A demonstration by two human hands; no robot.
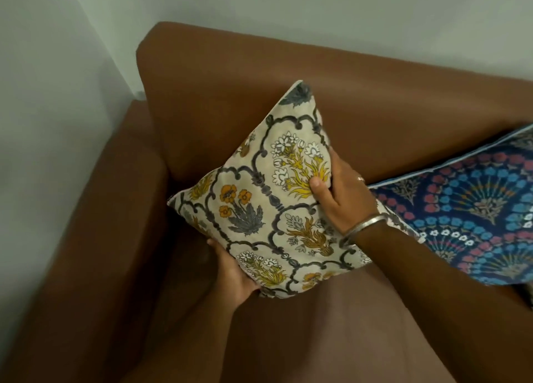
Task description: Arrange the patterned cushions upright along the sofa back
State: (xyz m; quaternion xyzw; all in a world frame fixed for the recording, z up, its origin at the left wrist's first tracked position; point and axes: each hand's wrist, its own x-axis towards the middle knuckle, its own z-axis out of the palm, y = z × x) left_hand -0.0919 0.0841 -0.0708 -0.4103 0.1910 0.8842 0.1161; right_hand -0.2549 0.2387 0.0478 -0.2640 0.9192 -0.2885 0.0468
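A: Nearest us, the left hand [235, 273] cups the lower edge of the cream cushion [268, 206], palm under it, fingers hidden behind the fabric.

B: And the right hand [340, 195]?

A: It clasps the cushion's right edge, thumb pressed on the yellow flower, fingers wrapped behind. So both hands grip the one cushion. It stands tilted, one corner up, near the corner where the armrest [95, 209] meets the sofa back [259, 74]. I can't tell whether it touches the seat [317, 325] or the back.

B: What could go wrong from here?

A: I'd guess the tilt. If the hands let go while it balances on a corner, it could roll toward the left hand's side or flop face down on the seat. It's soft too, so it may slump if it isn't leaned firmly against the back.

B: Anything around it?

A: Just beyond the right wrist lies the blue cushion [467, 206], its near corner tucked under the cream one's edge and the forearm. It looks to be lying back, not properly upright. Crowding may be a risk: straightening the cream one could push into the blue one.

B: Further off?

A: Only the sofa back and a pale wall [346, 13] behind it. Nothing blocks the corner itself.
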